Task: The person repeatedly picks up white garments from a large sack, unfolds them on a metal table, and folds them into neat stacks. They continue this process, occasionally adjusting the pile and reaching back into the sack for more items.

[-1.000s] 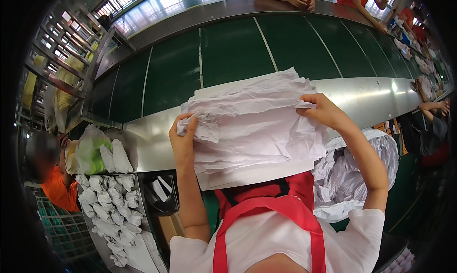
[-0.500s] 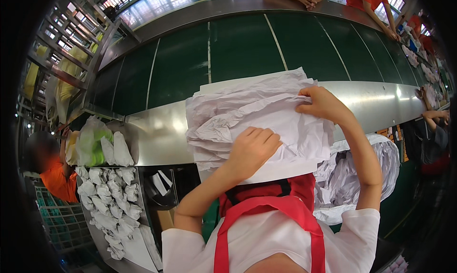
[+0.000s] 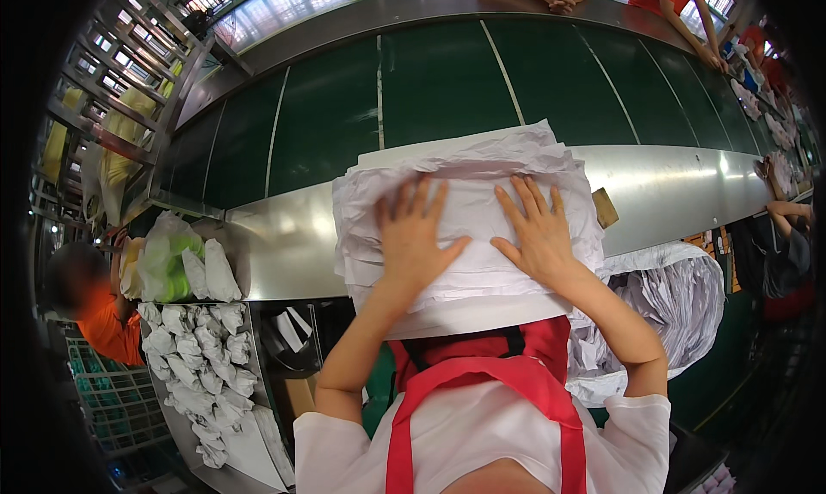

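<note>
A thick stack of crumpled white paper sheets point(image 3: 469, 210) lies in front of me on the metal ledge, over a flat white sheet or board point(image 3: 482, 316). My left hand point(image 3: 417, 236) rests palm down on the left part of the stack, fingers spread and a little blurred at the tips. On the right part my right hand point(image 3: 535, 236) also lies flat, fingers apart. Neither hand grips anything; the top sheet between them is pressed fairly smooth, while its far edge stands up in wrinkles.
Beyond the metal ledge point(image 3: 662, 188) runs a green conveyor belt point(image 3: 439, 81) with pale cross lines. A white sack of crumpled paper point(image 3: 658, 318) stands at right. Wrapped white bundles point(image 3: 198, 356) fill a metal tray at left. Co-workers are at left and across the belt.
My right hand has let go of the sheet's far right edge and come down flat. My left hand has moved left and farther away, its fingers now spread. A small brown piece shows right of the stack.
</note>
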`<state>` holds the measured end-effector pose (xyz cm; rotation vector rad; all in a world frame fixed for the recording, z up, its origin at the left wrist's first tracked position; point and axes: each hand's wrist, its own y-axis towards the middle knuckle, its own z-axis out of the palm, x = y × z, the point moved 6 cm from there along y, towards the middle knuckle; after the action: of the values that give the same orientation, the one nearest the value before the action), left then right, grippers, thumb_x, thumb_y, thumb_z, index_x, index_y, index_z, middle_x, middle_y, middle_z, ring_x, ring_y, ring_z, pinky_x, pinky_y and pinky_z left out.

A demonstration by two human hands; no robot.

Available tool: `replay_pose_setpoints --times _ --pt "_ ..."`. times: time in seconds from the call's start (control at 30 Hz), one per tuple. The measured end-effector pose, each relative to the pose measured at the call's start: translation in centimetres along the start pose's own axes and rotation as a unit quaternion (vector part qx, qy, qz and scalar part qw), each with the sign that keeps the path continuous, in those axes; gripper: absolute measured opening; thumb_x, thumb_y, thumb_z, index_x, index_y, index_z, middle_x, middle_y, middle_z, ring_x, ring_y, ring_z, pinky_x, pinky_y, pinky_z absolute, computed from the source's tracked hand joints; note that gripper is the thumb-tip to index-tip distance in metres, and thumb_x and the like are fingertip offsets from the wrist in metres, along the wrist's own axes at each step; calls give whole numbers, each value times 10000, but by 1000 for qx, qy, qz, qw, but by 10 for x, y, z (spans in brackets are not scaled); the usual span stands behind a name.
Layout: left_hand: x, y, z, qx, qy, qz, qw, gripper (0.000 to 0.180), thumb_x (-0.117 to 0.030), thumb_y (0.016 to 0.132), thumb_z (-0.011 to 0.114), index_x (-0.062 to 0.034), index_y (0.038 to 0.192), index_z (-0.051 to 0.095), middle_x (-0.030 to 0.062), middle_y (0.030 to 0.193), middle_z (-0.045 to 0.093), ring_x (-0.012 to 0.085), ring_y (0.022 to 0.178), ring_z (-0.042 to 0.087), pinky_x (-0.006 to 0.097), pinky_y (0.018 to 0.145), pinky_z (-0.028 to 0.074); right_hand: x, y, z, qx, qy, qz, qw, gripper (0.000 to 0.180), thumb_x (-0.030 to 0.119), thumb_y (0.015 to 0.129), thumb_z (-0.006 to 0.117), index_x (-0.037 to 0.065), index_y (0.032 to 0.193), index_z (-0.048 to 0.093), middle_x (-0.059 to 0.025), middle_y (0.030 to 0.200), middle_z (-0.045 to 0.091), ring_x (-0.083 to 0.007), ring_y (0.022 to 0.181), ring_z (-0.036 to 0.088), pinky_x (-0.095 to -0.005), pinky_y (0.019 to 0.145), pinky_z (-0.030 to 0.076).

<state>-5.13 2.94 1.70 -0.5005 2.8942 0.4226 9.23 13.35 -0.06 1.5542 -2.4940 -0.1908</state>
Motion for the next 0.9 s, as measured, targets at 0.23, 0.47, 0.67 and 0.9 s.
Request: replay_pose_setpoints --times 0.23,0.47,0.67,0.9 --pt "69 -12 -58 -149 133 -161 967 721 -409 803 659 -128 1411 392 134 1470 340 343 1398 220 593 1111 71 7 -2 -18 -27 48 -23 998 726 426 763 675 110 1372 438 -199 1449 328 -364 1348 302 -572 1083 209" --pt "-48 3 -50 -13 4 139 990 745 -222 754 711 -115 1415 385 113 1487 323 308 1394 255 543 1137 87 5 -29 -33 14 55 -53 997 631 401 777 674 126 1315 495 -177 1418 376 -355 1358 294 -551 1108 187" --pt "-60 8 36 88 -7 134 987 842 -447 692 716 -257 1436 370 145 1514 248 389 1390 204 669 1070 64 -44 -86 -65 -116 132 -71 982 435 249 781 677 105 1181 586 -126 1298 516 -286 1255 458 -497 1078 299" --pt "-60 6 46 85 23 157 984 885 -447 672 712 -230 1449 347 168 1510 240 405 1377 216 669 1068 66 -176 -308 31 -149 142 547 812 224 236 813 683 32 879 618 -118 782 649 -265 724 641 -365 678 497"
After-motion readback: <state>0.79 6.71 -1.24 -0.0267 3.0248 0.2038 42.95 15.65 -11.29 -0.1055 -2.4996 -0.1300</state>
